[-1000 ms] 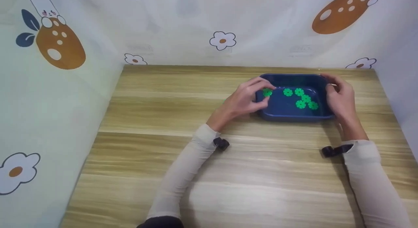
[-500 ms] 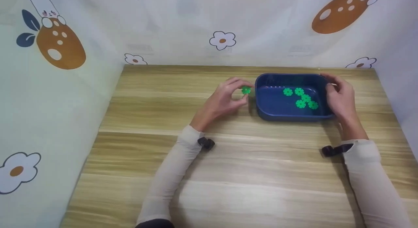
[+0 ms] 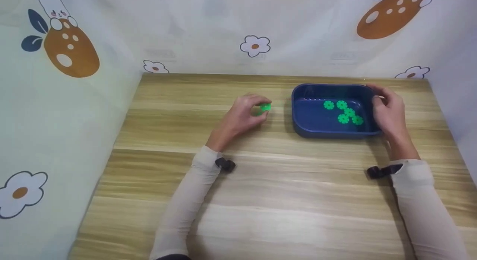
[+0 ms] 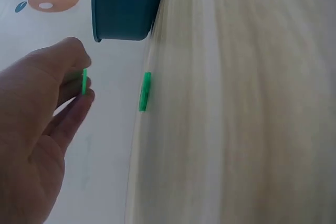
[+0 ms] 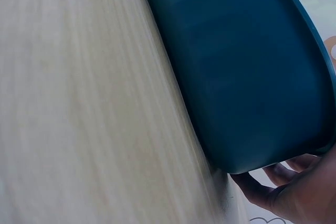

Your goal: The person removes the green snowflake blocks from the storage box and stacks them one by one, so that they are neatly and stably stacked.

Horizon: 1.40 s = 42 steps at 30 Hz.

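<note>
My left hand (image 3: 240, 113) pinches a green snowflake disc (image 3: 265, 107) between thumb and fingertips, left of the blue plastic bin (image 3: 316, 134). Edge-on in the left wrist view, that held disc is a thin green strip. A second green disc (image 4: 145, 92) lies on the table below it; in the head view my fingers partly cover it. At the bin's right end, my right hand (image 3: 389, 109) grips the wall, thumb at the rim. Fingers of that hand also show at the bin's outer wall in the right wrist view. Several green discs (image 3: 349, 112) lie inside, mostly toward the right.
The bin stands on a wood-grain table (image 3: 261, 185), near its back edge. A printed cloth (image 3: 208, 36) rises behind the table, and another panel (image 3: 48, 122) borders the left side. Dark wrist cameras (image 3: 226, 165) sit on both cuffs.
From over the bin's left rim, my left hand has moved left and out over the table, carrying the pinched disc. My right hand and the bin have stayed in place.
</note>
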{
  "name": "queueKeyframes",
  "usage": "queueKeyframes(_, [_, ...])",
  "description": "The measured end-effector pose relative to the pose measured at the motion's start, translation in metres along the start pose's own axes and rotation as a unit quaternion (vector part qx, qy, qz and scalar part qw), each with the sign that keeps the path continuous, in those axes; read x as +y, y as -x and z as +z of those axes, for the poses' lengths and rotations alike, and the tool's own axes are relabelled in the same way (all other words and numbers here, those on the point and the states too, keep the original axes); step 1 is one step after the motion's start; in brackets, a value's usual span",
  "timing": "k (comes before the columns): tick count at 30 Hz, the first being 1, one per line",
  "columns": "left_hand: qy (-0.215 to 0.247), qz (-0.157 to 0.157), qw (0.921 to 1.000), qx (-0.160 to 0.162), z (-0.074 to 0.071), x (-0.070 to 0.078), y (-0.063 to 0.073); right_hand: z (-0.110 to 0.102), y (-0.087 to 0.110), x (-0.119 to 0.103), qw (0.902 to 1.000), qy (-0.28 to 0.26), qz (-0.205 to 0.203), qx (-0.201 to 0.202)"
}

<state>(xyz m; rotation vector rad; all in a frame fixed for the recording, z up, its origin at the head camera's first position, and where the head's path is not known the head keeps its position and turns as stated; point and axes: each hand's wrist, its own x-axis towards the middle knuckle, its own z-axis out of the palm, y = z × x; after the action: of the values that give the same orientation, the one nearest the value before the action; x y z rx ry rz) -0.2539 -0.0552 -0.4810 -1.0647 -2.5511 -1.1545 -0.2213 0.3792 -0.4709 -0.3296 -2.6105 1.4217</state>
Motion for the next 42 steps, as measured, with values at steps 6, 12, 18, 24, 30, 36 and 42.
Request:
queueKeyframes(6, [-0.018,-0.032,0.9977,-0.057,-0.004,-0.006,0.004,0.001,0.001,0.001,0.9998,-0.008,-0.014,0.015])
queueKeyframes(12, [-0.022,-0.044,0.9941,-0.096,-0.005,-0.009,0.005,0.002,0.000,0.002,0.9997,-0.012,-0.013,0.014])
queueKeyframes(18, [-0.024,-0.056,0.9900,-0.127,-0.005,-0.010,0.006,0.002,0.001,0.002,0.9998,-0.011,-0.012,0.010])
queueKeyframes(24, [-0.029,-0.046,0.9883,-0.142,-0.004,-0.013,0.006,0.001,0.000,0.000,0.9999,-0.006,-0.006,0.006])
queueKeyframes(30, [-0.032,-0.040,0.9868,-0.154,-0.003,-0.014,0.005,0.001,0.000,0.001,1.0000,0.001,0.003,0.002])
queueKeyframes(36, [-0.027,-0.045,0.9855,-0.162,-0.001,-0.014,0.004,0.002,0.000,0.001,0.9999,-0.008,0.000,0.007])
queueKeyframes(42, [-0.024,-0.050,0.9861,-0.157,-0.001,-0.014,0.005,0.002,0.000,0.001,0.9999,-0.015,-0.004,0.008])
